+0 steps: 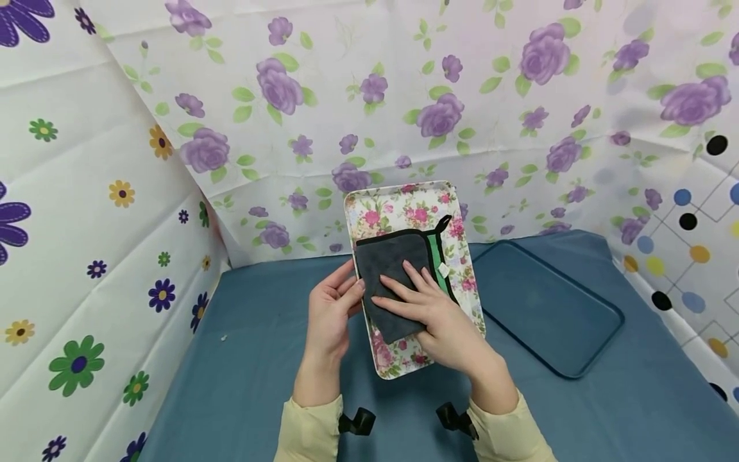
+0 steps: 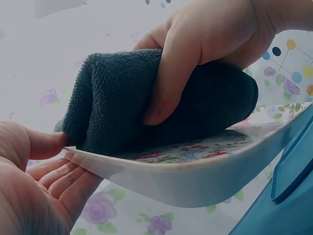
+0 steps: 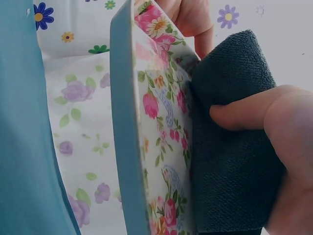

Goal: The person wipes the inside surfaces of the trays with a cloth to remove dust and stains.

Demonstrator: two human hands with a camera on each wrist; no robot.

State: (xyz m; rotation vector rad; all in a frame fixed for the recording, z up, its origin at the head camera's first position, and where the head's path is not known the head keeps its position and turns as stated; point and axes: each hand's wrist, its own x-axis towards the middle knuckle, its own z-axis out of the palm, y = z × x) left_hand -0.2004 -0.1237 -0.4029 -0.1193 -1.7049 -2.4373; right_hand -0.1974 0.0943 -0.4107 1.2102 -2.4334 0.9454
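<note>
A white floral tray [image 1: 381,208] is held up off the table, tilted toward the head camera. The left hand [image 1: 329,305] grips its left edge, thumb on the rim and fingers beneath. Over the tray lies a folded dark grey towel [image 1: 383,253] with black trim, a green strip, a small white label and a hanging loop. The right hand [image 1: 441,321] spreads its fingers over the towel. In the left wrist view, the right thumb bends round the near side of the towel [image 2: 112,98], holding a thick fold. The right fingertips are hidden in both wrist views.
A dark blue rectangular tray [image 1: 548,308] lies flat on the blue-covered table [image 1: 260,359], to the right. Flowered sheets [image 1: 323,212] hang behind and at the left, a dotted one [image 1: 687,256] at the right. Black mounts [image 1: 360,421] are strapped at both wrists.
</note>
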